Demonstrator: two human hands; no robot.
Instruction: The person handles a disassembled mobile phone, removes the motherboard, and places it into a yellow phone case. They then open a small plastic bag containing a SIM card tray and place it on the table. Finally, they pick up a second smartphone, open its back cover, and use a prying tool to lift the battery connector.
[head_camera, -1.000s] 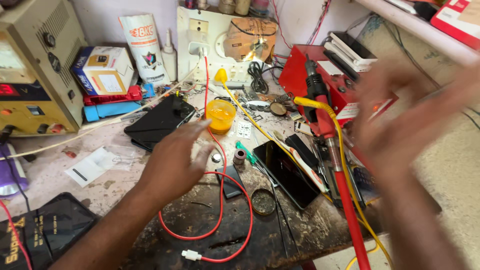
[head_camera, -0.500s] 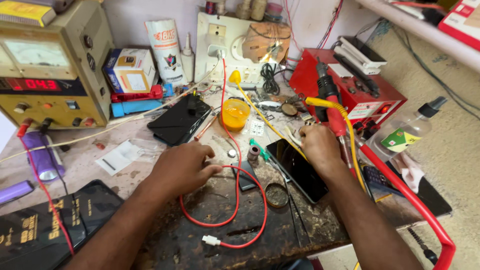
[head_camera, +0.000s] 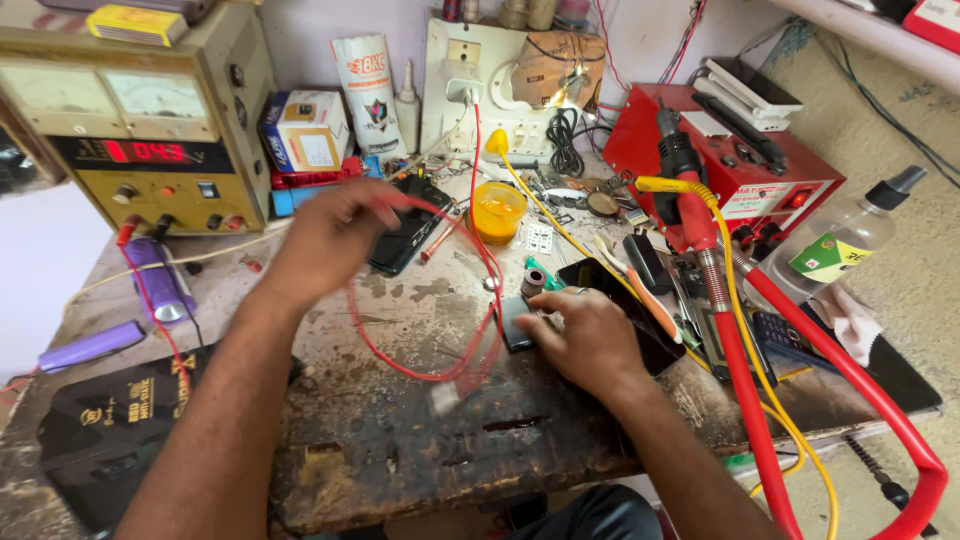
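Observation:
My left hand (head_camera: 330, 235) is raised over the worn workbench (head_camera: 400, 440), fingers closed on a looping red wire (head_camera: 420, 370) that hangs down to a white plug end. It is blurred by motion. My right hand (head_camera: 590, 335) rests on the bench, its fingertips pressing a small dark flat part (head_camera: 515, 322) just left of a black phone (head_camera: 640, 310). A second dark phone (head_camera: 405, 240) lies behind the left hand. A small grey cylinder (head_camera: 533, 281) stands beside the right hand.
A yellow bench power supply (head_camera: 140, 130) stands at the back left, a red box (head_camera: 730, 160) with a red-handled tool (head_camera: 690, 200) and red hose at right. A yellow pot (head_camera: 497, 210), a white socket board (head_camera: 480, 80), a clear bottle (head_camera: 840, 235) and purple cylinders (head_camera: 160, 280) surround the work area.
My left hand has lifted and moved back left, pulling the red wire up off the bench. My right hand has come left and down onto the small dark part.

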